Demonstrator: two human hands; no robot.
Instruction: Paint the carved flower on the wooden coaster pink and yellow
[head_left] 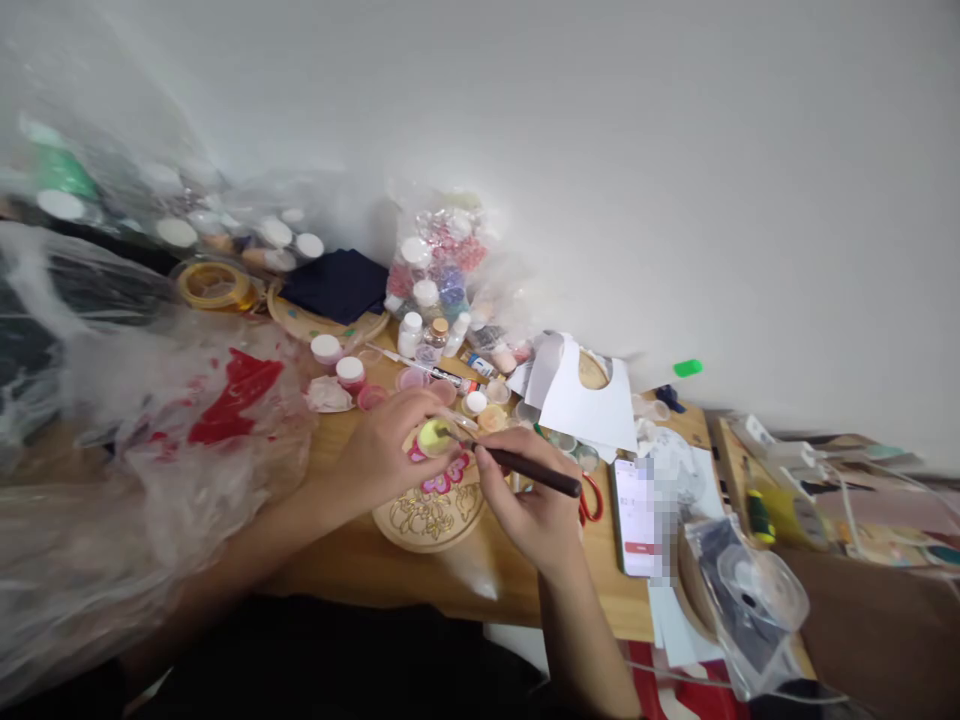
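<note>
My left hand [394, 440] is closed around a small round pot of yellow-green paint or powder [433, 437], tilted toward me. In my right hand [529, 505] is a slim tool with a dark brown handle [540, 473], gripped like a pen. Its thin tip reaches into the pot; the tip's shape is blurred. Below both hands lies a round wooden plaque [431, 535] with raised gold-coloured line work. A pink flower [442, 472] is coloured on its upper part, partly covered by my hands.
Several small lidded jars [350, 372] and open pots stand behind the plaque. Crumpled clear plastic [225, 480] with red stains covers the left side. To the right are red-handled scissors [592, 498], a lit phone [634, 520], cut white paper [592, 410] and a bagged item [739, 590].
</note>
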